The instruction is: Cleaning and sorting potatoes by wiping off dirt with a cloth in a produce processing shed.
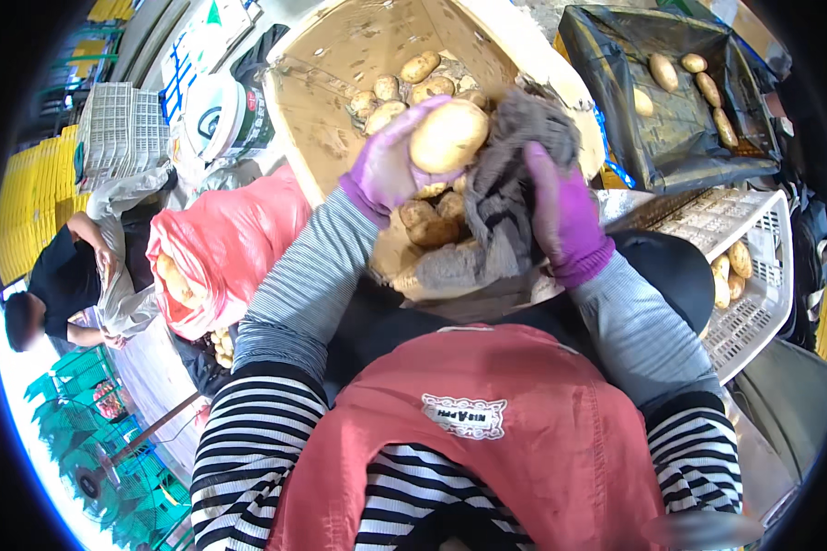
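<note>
My left hand (389,162), in a purple glove, holds a large pale potato (449,136) above an open cardboard box (338,41). Just right of it, my right hand (566,213), also gloved in purple, is on a grey-brown cloth (517,179) that is blurred in places. The cloth hangs down over the near part of the box. Several potatoes (420,67) with soil on them lie inside the box, some behind my hands and others below them (429,224).
At the upper right stands a crate lined with black plastic (593,103), holding several potatoes. A white plastic basket (758,330) with potatoes is tilted at the right. A red mesh sack (241,227) of potatoes lies left, near a white bucket (213,117). Another person (69,275) sits far left.
</note>
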`<action>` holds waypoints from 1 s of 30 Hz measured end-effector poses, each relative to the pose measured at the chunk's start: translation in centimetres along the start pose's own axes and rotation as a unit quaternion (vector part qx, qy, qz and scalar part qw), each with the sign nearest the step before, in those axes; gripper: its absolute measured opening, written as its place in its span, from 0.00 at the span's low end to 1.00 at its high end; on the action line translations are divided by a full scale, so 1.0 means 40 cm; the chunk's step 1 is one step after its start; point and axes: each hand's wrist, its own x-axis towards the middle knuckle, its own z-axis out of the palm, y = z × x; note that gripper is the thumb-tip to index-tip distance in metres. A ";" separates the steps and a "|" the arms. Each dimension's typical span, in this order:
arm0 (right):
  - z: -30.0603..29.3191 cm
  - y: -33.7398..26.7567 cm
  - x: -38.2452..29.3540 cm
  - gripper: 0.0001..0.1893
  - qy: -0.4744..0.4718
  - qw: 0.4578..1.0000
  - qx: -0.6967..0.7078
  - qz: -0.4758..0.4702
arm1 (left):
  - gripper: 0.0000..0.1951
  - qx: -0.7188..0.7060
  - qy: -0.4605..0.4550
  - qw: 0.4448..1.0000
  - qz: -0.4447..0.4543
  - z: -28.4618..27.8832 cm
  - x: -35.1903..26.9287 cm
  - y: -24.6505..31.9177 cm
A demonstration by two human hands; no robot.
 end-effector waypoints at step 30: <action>0.080 0.042 0.001 0.26 -0.032 0.974 -0.125 -0.186 | 0.24 -0.110 0.052 0.991 0.057 0.056 -0.161 -0.164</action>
